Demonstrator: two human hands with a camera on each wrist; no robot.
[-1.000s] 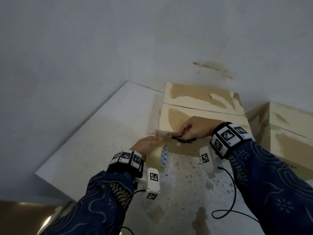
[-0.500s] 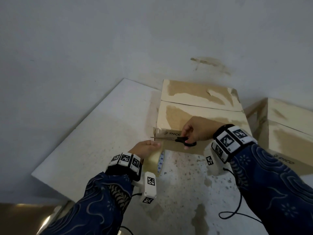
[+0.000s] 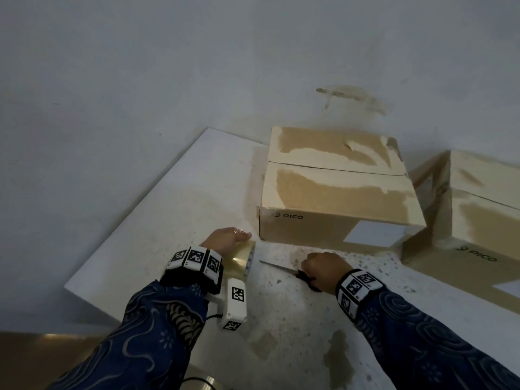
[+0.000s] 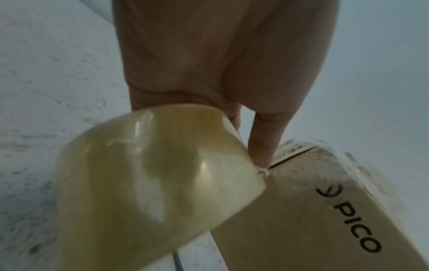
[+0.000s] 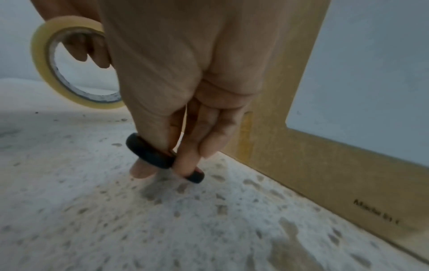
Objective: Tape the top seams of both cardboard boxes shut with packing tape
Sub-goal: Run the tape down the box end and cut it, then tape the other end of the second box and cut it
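- Head view shows two cardboard boxes on a speckled floor by the wall: the near box (image 3: 337,198) with its flaps down and the seam (image 3: 334,168) running across its top, and the second box (image 3: 478,220) to its right, partly out of frame.
- No strip of tape over either seam can be made out from here; the glossy patches on the lids are too vague to call, so I judge both seams may yet need work.
- The left hand (image 3: 225,239) grips the roll of packing tape (image 3: 242,260), fingers curled through its core as the right wrist view shows, just off the near box's front left corner.
- The right hand (image 3: 323,270) has thumb and fingers through the black loops of the scissors (image 3: 292,273), blades closed and pointing left, low over the floor before the near box's front edge.
- Risk: the loose end of the clear tape could fold back onto the roll and vanish, since the film is glossy, thin and nearly the colour of the cardboard.
- Risk: with both hands full, nothing presses the flaps flat, so a strip laid now might bridge a gap or wrinkle.
- Risk: the pointed blades sit near the left wrist; a quick reach across could nick it.
- Cardboard is matte tan, printed PICO, with a white label (image 3: 374,235) on the front face; a smooth white board (image 3: 157,220) lies at the left.
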